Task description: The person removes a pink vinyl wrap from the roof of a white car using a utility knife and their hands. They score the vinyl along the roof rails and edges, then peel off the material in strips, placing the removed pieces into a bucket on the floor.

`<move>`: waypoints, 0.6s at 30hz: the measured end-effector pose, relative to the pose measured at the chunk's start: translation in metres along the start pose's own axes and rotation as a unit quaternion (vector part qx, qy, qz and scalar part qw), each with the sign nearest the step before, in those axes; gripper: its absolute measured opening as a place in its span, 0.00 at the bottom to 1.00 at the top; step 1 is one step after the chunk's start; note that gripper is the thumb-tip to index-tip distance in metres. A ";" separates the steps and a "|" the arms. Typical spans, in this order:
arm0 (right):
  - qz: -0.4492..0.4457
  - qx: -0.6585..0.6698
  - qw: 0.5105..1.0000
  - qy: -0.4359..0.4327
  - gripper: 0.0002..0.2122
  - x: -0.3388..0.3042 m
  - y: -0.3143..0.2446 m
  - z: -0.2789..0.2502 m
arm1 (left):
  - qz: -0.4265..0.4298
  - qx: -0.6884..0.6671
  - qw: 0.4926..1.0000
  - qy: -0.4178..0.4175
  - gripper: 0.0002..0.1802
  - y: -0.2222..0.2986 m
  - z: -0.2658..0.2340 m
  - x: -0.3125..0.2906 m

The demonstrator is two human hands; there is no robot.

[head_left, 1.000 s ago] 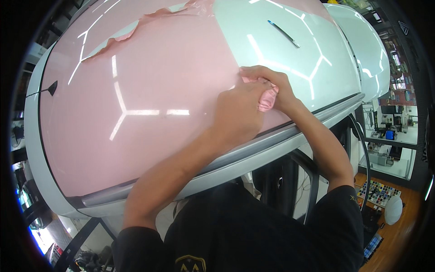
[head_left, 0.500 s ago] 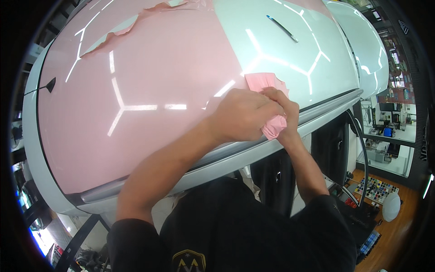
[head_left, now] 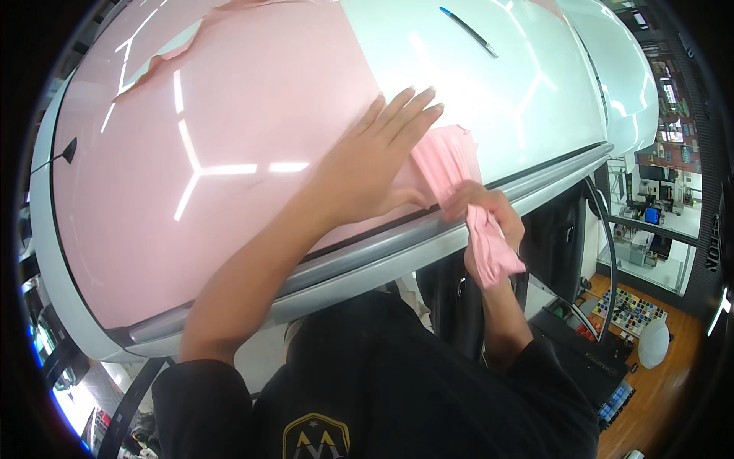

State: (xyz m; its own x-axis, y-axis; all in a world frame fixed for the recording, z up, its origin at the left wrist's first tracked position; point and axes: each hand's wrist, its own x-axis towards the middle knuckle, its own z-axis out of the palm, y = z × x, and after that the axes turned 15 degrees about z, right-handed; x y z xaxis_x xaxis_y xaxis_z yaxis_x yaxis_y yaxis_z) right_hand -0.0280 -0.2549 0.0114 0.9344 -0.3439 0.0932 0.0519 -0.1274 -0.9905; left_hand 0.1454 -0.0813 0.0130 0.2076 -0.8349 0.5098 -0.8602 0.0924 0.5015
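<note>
A gathered strip of pink film (head_left: 446, 159) rises off the car roof (head_left: 527, 115) near its side edge. My right hand (head_left: 495, 210) grips this strip in a closed fist, and the crumpled end (head_left: 495, 249) hangs out below the fingers. To its left, my left hand (head_left: 365, 170) is spread with fingers extended over the flat pink film (head_left: 252, 115) on the roof, its fingertips near the film's straight edge. Whether the whole palm presses on the surface, I cannot tell. Nothing is in this hand.
A slim pen-like tool (head_left: 468, 32) with a blue end lies on the pale roof. At the far left, a torn film edge (head_left: 164, 60) curls up. A small black antenna (head_left: 69, 151) stands on the left. The silver roof rail (head_left: 382, 252) runs between me and the roof.
My left hand has let go of the bunched film and opened flat over the roof to the left. My right hand has drawn the strip toward me, with more of it now showing.
</note>
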 end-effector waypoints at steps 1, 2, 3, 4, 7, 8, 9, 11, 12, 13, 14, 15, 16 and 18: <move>0.004 0.035 0.999 -0.018 0.08 0.000 -0.006 0.002 | -0.012 0.006 1.000 -0.007 0.64 0.000 -0.003 -0.003; 0.007 0.069 0.997 -0.034 0.07 -0.001 -0.011 0.002 | -0.021 0.010 1.000 -0.015 0.64 -0.001 -0.003 -0.004; 0.004 0.033 0.999 -0.006 0.06 -0.004 -0.014 0.003 | -0.031 0.015 0.999 -0.023 0.64 -0.003 -0.003 -0.004; 0.006 0.018 1.000 -0.004 0.06 -0.007 -0.017 0.002 | -0.032 0.016 0.999 -0.027 0.64 -0.004 -0.003 -0.005; -0.007 -0.001 1.000 0.000 0.07 -0.014 -0.016 -0.001 | -0.036 0.019 0.998 -0.045 0.65 -0.005 -0.003 -0.004; -0.010 -0.004 1.000 0.001 0.07 -0.016 -0.015 -0.002 | -0.038 0.021 0.998 -0.055 0.65 -0.005 -0.004 -0.003; -0.012 -0.008 1.000 0.002 0.07 -0.019 -0.016 -0.003 | -0.039 0.022 0.997 -0.064 0.65 -0.004 -0.003 -0.003; -0.014 -0.017 1.000 0.002 0.07 -0.021 -0.021 -0.006 | -0.045 0.030 0.996 -0.074 0.65 -0.003 -0.001 -0.003; -0.010 -0.022 1.000 0.002 0.07 -0.022 -0.024 -0.008 | -0.048 0.034 0.995 -0.079 0.65 -0.003 0.000 -0.003; -0.007 -0.027 1.000 0.000 0.07 -0.021 -0.027 -0.009 | -0.047 0.037 0.995 -0.081 0.65 -0.002 0.001 -0.002; -0.012 -0.038 0.999 -0.009 0.08 -0.023 -0.028 -0.013 | -0.047 0.040 0.995 -0.083 0.65 -0.002 0.002 -0.002; -0.017 -0.049 0.998 -0.019 0.10 -0.025 -0.029 -0.019 | -0.047 0.044 0.994 -0.085 0.64 -0.002 0.002 -0.002; -0.018 -0.060 0.998 -0.029 0.12 -0.028 -0.029 -0.023 | -0.049 0.047 0.994 -0.088 0.64 -0.002 0.002 -0.002; -0.007 -0.059 0.998 -0.017 0.12 -0.035 -0.032 -0.025 | -0.054 0.055 0.993 -0.092 0.63 -0.003 0.001 -0.001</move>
State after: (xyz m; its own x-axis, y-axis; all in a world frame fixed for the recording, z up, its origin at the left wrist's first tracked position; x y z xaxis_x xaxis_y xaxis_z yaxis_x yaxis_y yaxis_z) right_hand -0.0711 -0.2625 0.0423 0.9452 -0.3103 0.1011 0.0249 -0.2404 -0.9704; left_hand 0.1471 -0.0809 0.0100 0.2209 -0.9228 0.3157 -0.8853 -0.0538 0.4620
